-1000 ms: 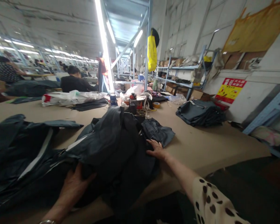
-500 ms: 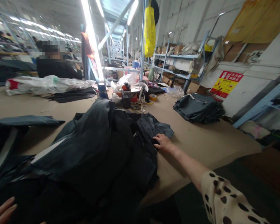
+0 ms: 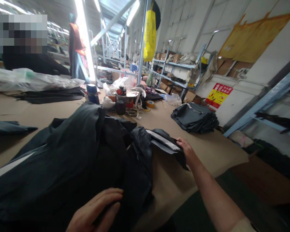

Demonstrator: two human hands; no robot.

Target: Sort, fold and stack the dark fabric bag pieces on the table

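Note:
A heap of dark blue-grey garments (image 3: pixel 70 154) covers the near left and middle of the table. My right hand (image 3: pixel 185 149) is closed on the outer end of a dark garment piece (image 3: pixel 160 133) at the heap's right side, lifting it off the tabletop; pale strips show along this piece. Low in the view, my left hand (image 3: pixel 96 209) is over the near part of the heap, its fingers stretched out and the thumb apart. Nothing shows in that hand, and I cannot tell whether it touches the cloth.
On the brown-covered table (image 3: pixel 164 174) stand a dark bottle (image 3: pixel 121 101) and a blue-lidded cup (image 3: pixel 92 93), near a tape roll (image 3: pixel 150 103). A folded garment stack (image 3: pixel 194 117) lies back right. A person in black (image 3: pixel 33 61) is beyond the table, left. A blue post (image 3: pixel 142 42) rises behind.
My right hand has moved right and raised the garment piece, exposing its pale strips. My left hand has come from the lower left corner toward the middle. The view has shifted right.

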